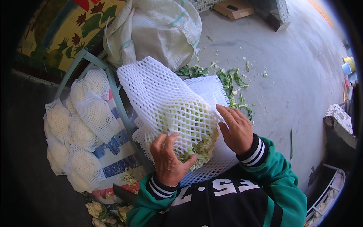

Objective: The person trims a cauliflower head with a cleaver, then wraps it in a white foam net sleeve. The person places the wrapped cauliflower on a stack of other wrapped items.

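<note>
A cauliflower lies before me, partly inside a white foam net sleeve. Its stem and pale florets show at the sleeve's near opening. My left hand holds the near left side, fingers on the net's rim and thumb against the cauliflower. At the right side, my right hand touches the stretched rim with thumb and fingers spread apart; whether it pinches the net is unclear. More flat foam net sleeves lie beneath the cauliflower.
Netted cauliflowers are piled at left, beside a grey-green metal frame. A woven sack stands behind. Leaf scraps litter the concrete floor. Bare cauliflowers lie at lower left, a metal rack at lower right, a cardboard box farther off.
</note>
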Demonstrator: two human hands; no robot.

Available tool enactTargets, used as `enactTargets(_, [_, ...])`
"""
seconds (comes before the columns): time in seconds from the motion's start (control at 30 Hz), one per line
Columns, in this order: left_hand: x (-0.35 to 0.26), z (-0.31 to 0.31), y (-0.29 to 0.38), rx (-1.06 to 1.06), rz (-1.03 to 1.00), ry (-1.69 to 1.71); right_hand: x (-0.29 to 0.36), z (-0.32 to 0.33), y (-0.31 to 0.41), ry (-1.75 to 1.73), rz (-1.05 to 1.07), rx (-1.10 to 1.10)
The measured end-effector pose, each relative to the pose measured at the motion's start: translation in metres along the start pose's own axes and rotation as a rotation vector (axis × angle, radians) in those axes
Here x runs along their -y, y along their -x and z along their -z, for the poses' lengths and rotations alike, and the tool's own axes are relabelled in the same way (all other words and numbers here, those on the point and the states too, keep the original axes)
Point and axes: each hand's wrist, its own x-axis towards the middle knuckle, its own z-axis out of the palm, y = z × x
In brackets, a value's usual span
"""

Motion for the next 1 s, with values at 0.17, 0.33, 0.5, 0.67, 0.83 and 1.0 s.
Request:
enactTargets(0.17, [-0.005,-0.006,0.003,-0.034,0.029,0.013,-0.009,-0.004,-0.013,0.038,0.035,0.067])
enactTargets(0.33, [-0.005,-0.013,0.004,-0.102,0.060,0.000,-0.014,-0.011,-0.019,-0.013,0.065,0.044])
enactTargets(0.5, [0.000,-0.020,0.007,-0.131,0.082,-0.051,-0.012,-0.012,-0.023,-0.075,0.087,-0.093])
enactTargets(0.67, [0.012,-0.026,0.011,-0.266,0.118,0.024,0.003,0.001,-0.020,0.026,0.119,-0.183])
enactTargets(0.83, [0.025,-0.027,0.011,-0.378,0.142,0.064,0.018,0.016,-0.004,0.144,0.137,-0.231])
enactTargets(1.0, [0.020,-0.027,0.012,-0.326,0.090,0.065,0.032,0.007,0.030,0.105,0.249,-0.091])
